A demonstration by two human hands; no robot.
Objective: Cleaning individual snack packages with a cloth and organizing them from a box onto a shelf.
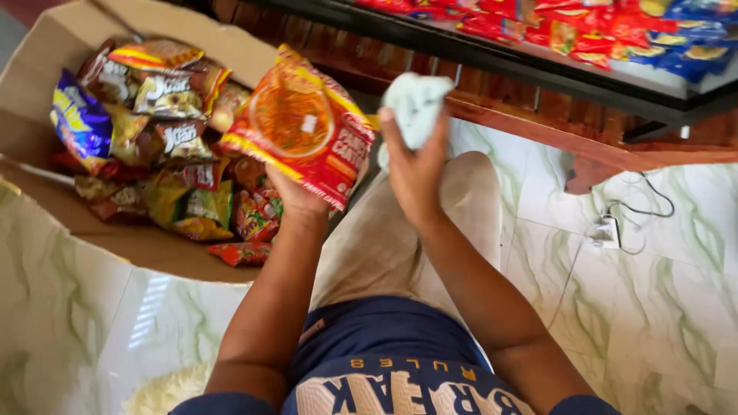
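Note:
My left hand holds up a red and yellow noodle packet by its lower edge, above my knee. My right hand is raised beside it, closed on a crumpled pale cloth. The cloth is just right of the packet, and I cannot tell whether they touch. To the left sits an open cardboard box filled with several snack packets in brown, yellow, purple and red. My legs in beige trousers lie beneath both hands.
A dark shelf with a wooden base runs across the top, carrying red, blue and yellow packets. The floor is pale marbled tile. A white plug and cable lie on the tiles at right.

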